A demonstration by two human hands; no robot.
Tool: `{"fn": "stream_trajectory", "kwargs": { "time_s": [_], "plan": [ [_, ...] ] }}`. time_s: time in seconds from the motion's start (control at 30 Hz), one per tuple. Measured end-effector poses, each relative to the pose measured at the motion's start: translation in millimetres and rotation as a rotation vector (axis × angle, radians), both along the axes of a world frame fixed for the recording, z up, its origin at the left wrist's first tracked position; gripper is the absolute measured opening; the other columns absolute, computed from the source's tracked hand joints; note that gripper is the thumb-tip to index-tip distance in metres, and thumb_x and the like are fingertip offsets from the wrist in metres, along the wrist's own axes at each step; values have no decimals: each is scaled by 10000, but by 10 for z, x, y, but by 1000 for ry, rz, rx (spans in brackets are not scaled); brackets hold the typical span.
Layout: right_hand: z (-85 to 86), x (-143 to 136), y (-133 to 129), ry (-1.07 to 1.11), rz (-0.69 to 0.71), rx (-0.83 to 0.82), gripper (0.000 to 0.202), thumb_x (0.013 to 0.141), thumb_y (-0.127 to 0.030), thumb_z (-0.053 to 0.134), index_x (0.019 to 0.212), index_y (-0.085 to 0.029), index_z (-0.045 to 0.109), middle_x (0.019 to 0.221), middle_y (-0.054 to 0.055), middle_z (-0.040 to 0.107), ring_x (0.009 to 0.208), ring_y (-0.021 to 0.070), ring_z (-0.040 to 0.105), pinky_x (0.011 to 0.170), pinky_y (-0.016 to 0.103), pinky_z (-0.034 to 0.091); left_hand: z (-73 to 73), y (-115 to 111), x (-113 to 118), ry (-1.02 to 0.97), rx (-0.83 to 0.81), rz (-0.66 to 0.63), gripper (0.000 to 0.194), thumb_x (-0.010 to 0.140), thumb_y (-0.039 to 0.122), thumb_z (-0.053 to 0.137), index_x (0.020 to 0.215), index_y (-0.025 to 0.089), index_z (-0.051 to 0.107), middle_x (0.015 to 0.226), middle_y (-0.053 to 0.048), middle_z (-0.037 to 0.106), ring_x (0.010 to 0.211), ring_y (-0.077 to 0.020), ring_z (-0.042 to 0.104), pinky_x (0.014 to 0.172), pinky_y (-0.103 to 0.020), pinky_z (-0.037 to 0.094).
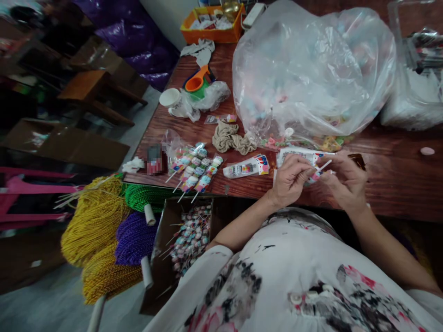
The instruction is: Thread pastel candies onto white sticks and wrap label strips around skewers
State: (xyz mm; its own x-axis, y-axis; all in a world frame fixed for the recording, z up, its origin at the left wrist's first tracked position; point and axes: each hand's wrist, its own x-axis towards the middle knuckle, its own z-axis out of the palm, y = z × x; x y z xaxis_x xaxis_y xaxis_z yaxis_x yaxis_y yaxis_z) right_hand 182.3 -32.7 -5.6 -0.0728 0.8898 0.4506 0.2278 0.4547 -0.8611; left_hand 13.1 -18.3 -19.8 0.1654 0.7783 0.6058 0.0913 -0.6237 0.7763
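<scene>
Over the table's front edge, my left hand (292, 179) pinches one side of a small wrapped candy stick (316, 174) with a white stick end pointing up and right. My right hand (346, 182) has its fingers curled around the other side of it. The two hands nearly meet. Behind them lie printed wrappers (306, 154). Left of my left hand is a fanned stack of clear printed bags (247, 168). Farther left, several wrapped candy skewers (200, 173) lie side by side, their white sticks toward the table's edge.
A big clear bag (311, 69) fills the table's back. A beige cloth (230, 138), an orange scoop (195, 84), a white cup (169, 97) and an orange tray (211, 34) lie left. Below the edge stands a carton of candies (192, 235) beside yellow rope bundles (97, 221).
</scene>
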Motion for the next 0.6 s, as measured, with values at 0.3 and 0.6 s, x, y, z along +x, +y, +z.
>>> {"fn": "stream_trajectory", "kwargs": {
  "time_s": [0.3,0.6],
  "plan": [
    [-202,-103,-99,160,-109,-155,212,756,-265,801,966,-271,771,916,10,759,824,195,697,788,354,571,-39,59,48,50,181,58,73,948,193,581,910,179,642,818,-33,615,799,-137,552,762,-303,470],
    [-265,-232,-36,-19,-176,189,75,825,-188,722,814,-262,729,819,-3,713,739,164,652,707,331,524,-160,28,-69,-89,-182,-45,201,952,354,604,901,186,702,844,-29,667,807,-128,621,775,-288,503]
  ]
}}
